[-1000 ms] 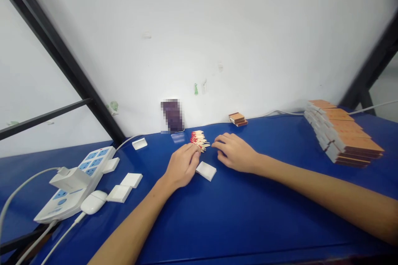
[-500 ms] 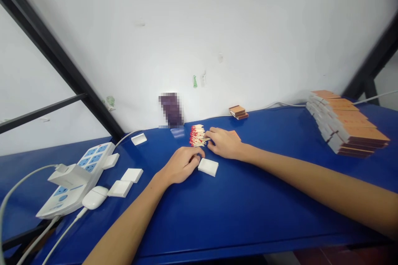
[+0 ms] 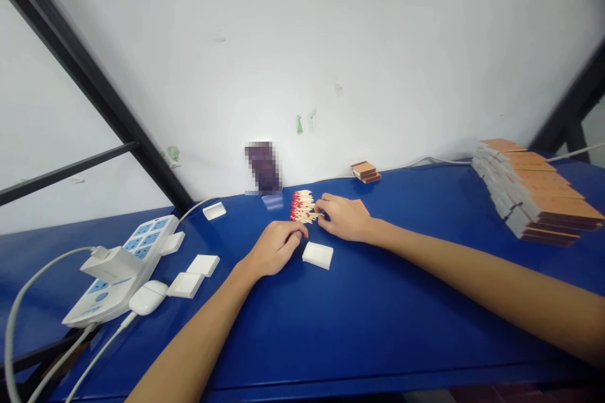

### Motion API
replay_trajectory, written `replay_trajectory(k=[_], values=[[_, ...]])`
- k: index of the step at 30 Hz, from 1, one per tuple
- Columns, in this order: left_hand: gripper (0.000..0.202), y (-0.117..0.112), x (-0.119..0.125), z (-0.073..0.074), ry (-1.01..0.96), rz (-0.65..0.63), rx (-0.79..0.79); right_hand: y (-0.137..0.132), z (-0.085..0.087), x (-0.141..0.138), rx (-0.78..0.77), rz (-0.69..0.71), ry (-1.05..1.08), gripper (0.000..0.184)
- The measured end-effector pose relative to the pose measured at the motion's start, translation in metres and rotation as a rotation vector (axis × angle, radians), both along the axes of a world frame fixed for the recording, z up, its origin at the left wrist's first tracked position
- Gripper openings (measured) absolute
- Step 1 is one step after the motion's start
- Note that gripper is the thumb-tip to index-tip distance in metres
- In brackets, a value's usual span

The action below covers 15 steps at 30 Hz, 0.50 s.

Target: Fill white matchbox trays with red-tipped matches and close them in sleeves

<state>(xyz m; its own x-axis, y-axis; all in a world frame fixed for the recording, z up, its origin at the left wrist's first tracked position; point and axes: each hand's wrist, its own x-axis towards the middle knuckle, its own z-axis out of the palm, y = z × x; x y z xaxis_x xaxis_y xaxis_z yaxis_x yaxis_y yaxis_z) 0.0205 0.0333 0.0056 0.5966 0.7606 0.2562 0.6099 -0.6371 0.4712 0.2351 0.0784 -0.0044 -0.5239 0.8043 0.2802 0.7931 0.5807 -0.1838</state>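
Note:
A pile of red-tipped matches (image 3: 301, 206) lies on the blue table, heads mostly to the left. My right hand (image 3: 344, 217) is at the right side of the pile, its thumb and fingertips pinched on the ends of a few matches. My left hand (image 3: 276, 247) rests just in front of the pile, fingers loosely bent with a small gap to the thumb; I see nothing held in it. Between my hands and nearer to me lies a white matchbox tray (image 3: 318, 255). An orange matchbox cover (image 3: 361, 206) is partly hidden behind my right hand.
White matchbox trays (image 3: 186, 285) lie on the left beside a white earbud case (image 3: 148, 297) and a power strip (image 3: 106, 296) with cables. Small matchboxes (image 3: 365, 171) stand by the wall. A large stack of matchboxes (image 3: 543, 195) is at the right. A pixelated dark object (image 3: 265, 168) leans against the wall.
The view has shifted slightly, moving the surroundings a little to the right. My left fingers have drawn slightly up and away from the white tray; my right hand stays at the matches.

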Motion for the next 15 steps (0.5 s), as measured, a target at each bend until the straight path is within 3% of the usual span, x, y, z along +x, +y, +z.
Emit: replay_trajectory(k=[6,11,15], values=[[0.032,0.004,-0.004,-0.003,0.000,0.047,0.041,0.011,0.002,0.007,-0.083,0.093,0.025,0.011],[0.034,0.007,-0.005,-0.005,0.016,0.096,0.061,0.010,0.004,0.009,-0.122,0.067,-0.030,0.009],[0.034,0.010,-0.007,-0.006,0.034,0.209,0.109,0.005,0.009,0.008,-0.088,0.017,-0.081,0.014]])
